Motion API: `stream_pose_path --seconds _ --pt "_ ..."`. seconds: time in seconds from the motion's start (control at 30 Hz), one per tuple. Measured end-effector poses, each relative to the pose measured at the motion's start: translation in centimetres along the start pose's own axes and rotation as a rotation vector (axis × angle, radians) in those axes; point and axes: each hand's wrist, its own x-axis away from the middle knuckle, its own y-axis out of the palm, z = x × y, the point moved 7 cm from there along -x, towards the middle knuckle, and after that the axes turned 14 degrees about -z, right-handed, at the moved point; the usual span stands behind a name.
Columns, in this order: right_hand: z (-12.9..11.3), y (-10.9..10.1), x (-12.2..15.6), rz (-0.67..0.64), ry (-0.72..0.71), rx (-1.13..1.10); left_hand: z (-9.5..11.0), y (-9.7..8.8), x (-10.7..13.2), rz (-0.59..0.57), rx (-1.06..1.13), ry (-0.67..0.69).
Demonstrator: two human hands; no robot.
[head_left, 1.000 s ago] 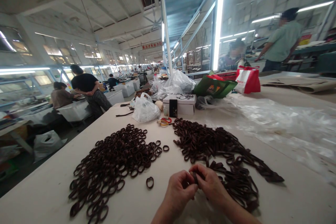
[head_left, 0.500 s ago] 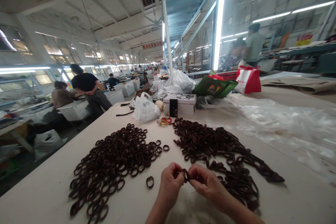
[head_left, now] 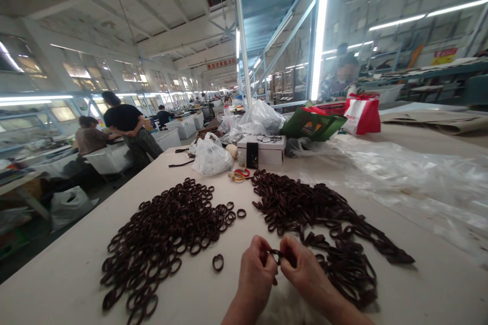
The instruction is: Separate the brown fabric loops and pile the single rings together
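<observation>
One dark brown loop was pinched between the left hand and the right hand, lower center of frame, over the pale tabletop. Left hand had its fingers curled in, thumb and fingertips closed on the loop's left side. Right hand was bent much the same, fingertips closed on the right side; its lower fingers were mostly hidden. A dark bit showed under the left fingertips; couldn't tell if it was the same piece.

Big pile of rounded rings covered the left-center and lower left. One single ring lay apart, between that pile and the left hand. Pile of flattened loops ran from center toward lower right, partly behind the right hand.

Scissors with red and yellow handles lay near the top of the flattened pile. Behind: white plastic bag, white box with eyeglasses on top and a black flat item against its front. Green bag and red-and-white bag stood right of center, clear plastic sheeting at right. Person in a black top stood at left, hands behind back.
</observation>
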Motion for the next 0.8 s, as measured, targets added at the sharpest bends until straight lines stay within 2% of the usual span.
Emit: stream_pose_path --seconds 0.17,0.27,0.47,0.63,0.8 --pt "0.2 -0.4 0.0 0.08 0.007 0.054 0.1 -0.7 -0.2 0.102 -0.12 0.057" --pt "0.2 -0.8 0.0 0.094 0.014 0.059 0.1 -0.7 -0.3 0.106 -0.139 0.052" --pt "0.4 -1.1 0.1 0.055 0.04 0.196 -0.5 0.7 -0.5 -0.063 -0.096 -0.02" --pt "0.4 -1.2 0.2 0.053 0.008 0.268 -0.8 1.3 -0.8 -0.121 0.068 -0.069" --pt "0.4 -1.2 0.1 0.036 -0.009 0.271 -0.3 1.7 -0.5 -0.191 0.185 -0.013"
